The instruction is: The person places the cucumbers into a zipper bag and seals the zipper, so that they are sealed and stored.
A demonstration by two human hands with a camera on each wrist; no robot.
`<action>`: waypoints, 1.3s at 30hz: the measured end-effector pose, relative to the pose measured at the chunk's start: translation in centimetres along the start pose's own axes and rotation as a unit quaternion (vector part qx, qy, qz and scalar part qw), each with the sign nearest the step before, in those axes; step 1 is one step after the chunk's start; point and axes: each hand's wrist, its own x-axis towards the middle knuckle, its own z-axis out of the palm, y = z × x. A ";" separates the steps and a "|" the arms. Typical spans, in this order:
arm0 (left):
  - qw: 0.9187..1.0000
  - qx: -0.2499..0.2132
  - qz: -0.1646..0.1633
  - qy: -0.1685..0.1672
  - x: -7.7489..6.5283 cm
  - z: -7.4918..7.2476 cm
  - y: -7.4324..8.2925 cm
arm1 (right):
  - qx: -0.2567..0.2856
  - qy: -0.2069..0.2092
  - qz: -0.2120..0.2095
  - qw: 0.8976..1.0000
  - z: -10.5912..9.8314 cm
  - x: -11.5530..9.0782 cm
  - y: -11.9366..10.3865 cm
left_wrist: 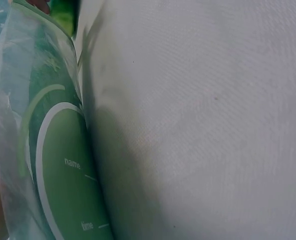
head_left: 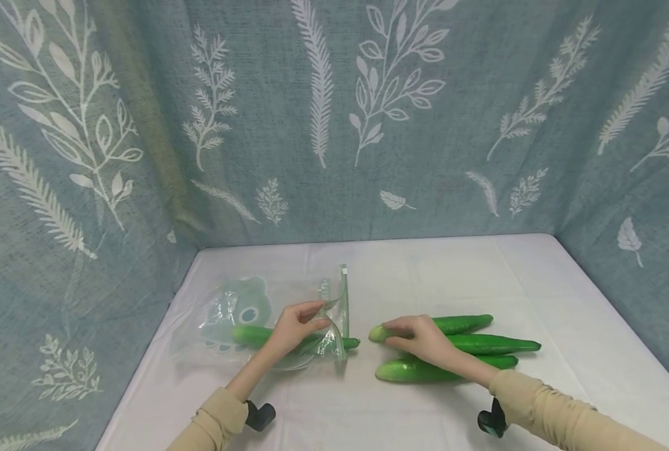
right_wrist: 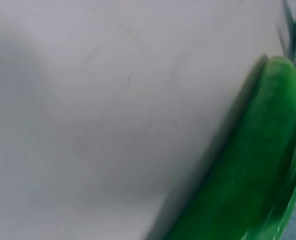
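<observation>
In the head view my left hand [head_left: 292, 327] pinches the open edge of a clear zip bag [head_left: 190, 329] printed with a green cartoon animal. Inside the bag lies one cucumber [head_left: 250, 336], its dark tip poking out at the mouth. My right hand [head_left: 423, 341] grips the pale end of the farthest of three loose cucumbers [head_left: 464, 323], thumb on the near side. A second cucumber [head_left: 498, 344] passes under that hand, and the nearest cucumber [head_left: 408, 371] lies in front. The left wrist view has the bag's green label [left_wrist: 70, 180] reading "name" and "time". A cucumber [right_wrist: 237, 165] fills the right wrist view's corner.
A white cloth [head_left: 425, 275] covers the table. Blue-green curtains [head_left: 323, 188] with white leaf prints hang behind it and along both sides. Black wrist cameras [head_left: 260, 416] are strapped below both sleeves.
</observation>
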 end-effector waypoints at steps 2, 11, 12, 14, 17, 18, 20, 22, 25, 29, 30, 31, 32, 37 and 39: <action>1.000 -0.002 0.000 0.000 0.0 0.0 0.0 | -0.006 0.003 0.007 1.000 -0.4 -0.1 0.1; 1.000 -0.001 0.000 0.000 -0.1 0.1 -0.2 | -0.050 0.013 0.009 0.999 -2.2 -1.0 1.0; 1.000 0.001 0.000 0.002 -0.1 0.1 -0.2 | -0.057 0.015 0.009 0.998 -2.5 -1.1 1.1; 1.000 0.008 0.000 0.004 0.0 0.1 -0.1 | -0.069 0.018 0.009 0.997 -3.0 -1.3 1.5; 1.000 0.019 0.001 0.008 -0.1 0.1 -0.1 | -0.089 0.026 0.010 0.996 -3.7 -1.7 2.1; 1.000 0.020 0.002 0.009 -0.1 0.1 0.0 | -0.093 0.030 0.010 0.995 -3.9 -1.8 2.4; 1.000 0.019 0.003 0.009 -0.1 0.1 -0.1 | -0.103 0.036 0.008 0.994 -4.4 -2.0 2.8; 1.000 0.013 0.004 0.007 -0.1 0.1 -0.2 | -0.108 0.041 0.008 0.993 -4.8 -2.2 3.2; 1.000 0.002 0.006 0.004 -0.2 0.1 -0.2 | -0.112 0.044 0.011 0.993 -5.5 -2.6 3.7; 1.000 -0.003 0.010 0.001 -0.4 0.0 -0.1 | -0.119 0.045 0.027 0.991 -6.4 -3.0 4.4; 1.000 -0.003 0.011 0.000 -0.4 0.0 -0.1 | -0.121 0.046 0.031 0.991 -6.6 -3.0 4.6; 1.000 -0.003 0.012 0.000 -0.4 0.0 -0.1 | -0.125 0.046 0.036 0.990 -6.8 -3.1 4.8; 1.000 -0.003 0.012 -0.001 -0.4 0.0 -0.1 | -0.129 0.048 0.040 0.990 -7.1 -3.2 5.0; 1.000 -0.004 0.015 -0.002 -0.3 0.0 0.0 | -0.143 0.047 0.052 0.987 -8.5 -3.7 6.2; 1.000 -0.006 0.016 -0.003 -0.3 0.0 0.0 | -0.145 0.044 0.055 0.987 -9.0 -3.9 6.6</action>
